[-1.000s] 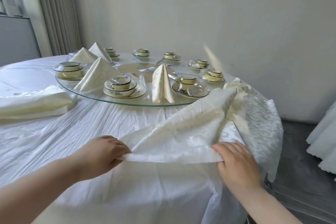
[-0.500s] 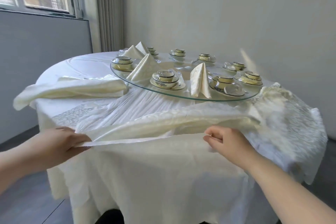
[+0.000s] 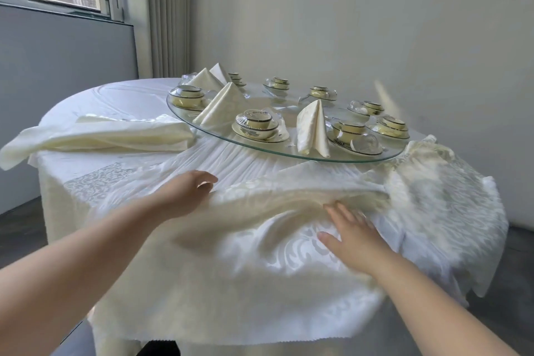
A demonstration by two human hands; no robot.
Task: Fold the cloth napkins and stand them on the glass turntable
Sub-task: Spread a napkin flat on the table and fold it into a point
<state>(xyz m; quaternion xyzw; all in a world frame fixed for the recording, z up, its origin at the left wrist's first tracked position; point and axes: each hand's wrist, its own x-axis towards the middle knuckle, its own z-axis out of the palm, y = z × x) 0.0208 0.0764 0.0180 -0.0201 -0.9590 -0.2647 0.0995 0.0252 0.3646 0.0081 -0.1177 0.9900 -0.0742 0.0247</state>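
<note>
Spreading step: the napkin [image 3: 245, 269] lies loose just before the turntable [image 3: 291, 154] — my left hand [image 3: 185, 195] and right hand [image 3: 352, 233] rest on it, fingers released, gripping nothing. Next, I judge: smooth it flat, then fold.

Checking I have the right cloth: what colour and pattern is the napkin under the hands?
The napkin is cream with a scrolling damask weave; head view.
</note>
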